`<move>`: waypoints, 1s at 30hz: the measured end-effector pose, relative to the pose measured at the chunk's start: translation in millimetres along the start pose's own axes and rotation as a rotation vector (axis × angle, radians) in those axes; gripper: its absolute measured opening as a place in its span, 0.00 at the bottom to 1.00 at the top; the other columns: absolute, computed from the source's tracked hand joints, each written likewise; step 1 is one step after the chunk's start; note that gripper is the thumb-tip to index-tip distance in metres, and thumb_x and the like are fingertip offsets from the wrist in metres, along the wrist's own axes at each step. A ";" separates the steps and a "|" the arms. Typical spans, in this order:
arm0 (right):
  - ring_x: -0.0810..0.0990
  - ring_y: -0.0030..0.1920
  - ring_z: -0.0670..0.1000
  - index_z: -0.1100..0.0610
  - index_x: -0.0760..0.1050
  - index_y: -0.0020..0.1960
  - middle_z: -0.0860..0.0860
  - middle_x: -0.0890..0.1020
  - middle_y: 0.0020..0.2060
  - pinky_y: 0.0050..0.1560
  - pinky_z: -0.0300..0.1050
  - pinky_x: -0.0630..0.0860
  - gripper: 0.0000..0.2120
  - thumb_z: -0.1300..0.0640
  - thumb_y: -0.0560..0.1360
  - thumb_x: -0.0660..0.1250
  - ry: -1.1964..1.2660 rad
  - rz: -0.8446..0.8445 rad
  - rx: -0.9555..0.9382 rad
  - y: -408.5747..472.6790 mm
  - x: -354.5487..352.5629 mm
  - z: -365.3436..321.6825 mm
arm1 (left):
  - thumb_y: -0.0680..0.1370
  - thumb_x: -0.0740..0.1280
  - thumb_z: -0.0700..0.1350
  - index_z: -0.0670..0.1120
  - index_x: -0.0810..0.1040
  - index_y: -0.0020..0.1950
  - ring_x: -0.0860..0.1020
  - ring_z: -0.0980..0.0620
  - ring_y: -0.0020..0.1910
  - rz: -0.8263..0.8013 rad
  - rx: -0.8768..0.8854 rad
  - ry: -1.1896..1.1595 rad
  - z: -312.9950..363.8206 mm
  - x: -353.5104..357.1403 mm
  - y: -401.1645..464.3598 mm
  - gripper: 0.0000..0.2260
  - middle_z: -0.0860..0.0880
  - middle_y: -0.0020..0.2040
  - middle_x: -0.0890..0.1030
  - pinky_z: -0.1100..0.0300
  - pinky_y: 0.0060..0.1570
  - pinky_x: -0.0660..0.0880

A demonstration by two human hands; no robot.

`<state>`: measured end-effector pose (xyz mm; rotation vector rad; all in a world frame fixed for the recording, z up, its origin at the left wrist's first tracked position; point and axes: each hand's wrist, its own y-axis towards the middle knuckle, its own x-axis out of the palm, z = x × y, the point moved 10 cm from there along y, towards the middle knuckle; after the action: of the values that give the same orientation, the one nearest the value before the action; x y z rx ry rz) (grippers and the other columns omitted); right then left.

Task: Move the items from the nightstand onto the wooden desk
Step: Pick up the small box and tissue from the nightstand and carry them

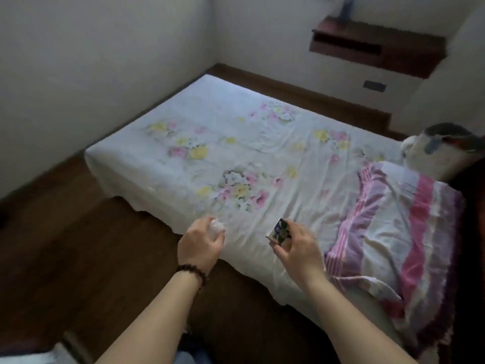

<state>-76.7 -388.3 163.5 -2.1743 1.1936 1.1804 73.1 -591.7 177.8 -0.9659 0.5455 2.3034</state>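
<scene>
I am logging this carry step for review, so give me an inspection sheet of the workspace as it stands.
Surface: bed under a floral sheet, lying flat; no desk or nightstand surely seen.
Job's things: small white object in the left hand; small floral-patterned box in the right hand.
Clutter: striped pink and purple blanket on the bed's right end; a pillow beyond it.
Grippers: both hands closed on their items, held over the bed's near edge.
Cables: nothing seen.
Surroundings: dark wooden floor, white walls, wall-mounted dark wooden shelf with a blurred object on top.
</scene>
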 end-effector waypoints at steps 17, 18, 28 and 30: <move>0.73 0.58 0.54 0.50 0.65 0.69 0.50 0.76 0.59 0.56 0.49 0.72 0.29 0.44 0.71 0.69 -0.026 -0.281 -0.576 129.8 326.2 -468.6 | 0.71 0.71 0.46 0.49 0.77 0.51 0.79 0.46 0.44 0.453 -0.508 0.169 -373.3 -329.8 99.4 0.10 0.49 0.47 0.81 0.58 0.38 0.73; 0.73 0.58 0.53 0.49 0.65 0.68 0.50 0.76 0.58 0.56 0.49 0.72 0.29 0.44 0.71 0.69 -0.029 -0.280 -0.592 136.9 340.2 -488.6 | 0.71 0.71 0.46 0.49 0.77 0.51 0.79 0.46 0.44 0.466 -0.525 0.174 -388.7 -342.3 108.2 0.10 0.49 0.46 0.81 0.57 0.38 0.74; 0.73 0.58 0.54 0.51 0.67 0.68 0.51 0.76 0.58 0.56 0.49 0.73 0.28 0.44 0.71 0.69 -0.012 -0.336 -0.662 271.3 486.5 -632.4 | 0.71 0.71 0.47 0.49 0.78 0.50 0.79 0.46 0.44 0.533 -0.603 0.221 -534.9 -403.0 259.1 0.10 0.49 0.46 0.81 0.58 0.39 0.74; 0.72 0.59 0.55 0.52 0.66 0.69 0.52 0.76 0.59 0.58 0.50 0.72 0.28 0.44 0.72 0.68 -0.004 -0.362 -0.662 316.0 518.0 -663.3 | 0.72 0.71 0.47 0.48 0.78 0.52 0.79 0.46 0.45 0.522 -0.588 0.230 -562.0 -412.8 313.9 0.10 0.49 0.47 0.81 0.56 0.39 0.77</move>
<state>131.1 -1262.4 132.2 -2.6889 0.3832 1.5520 391.2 -1286.9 161.3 -1.5200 0.2151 2.9241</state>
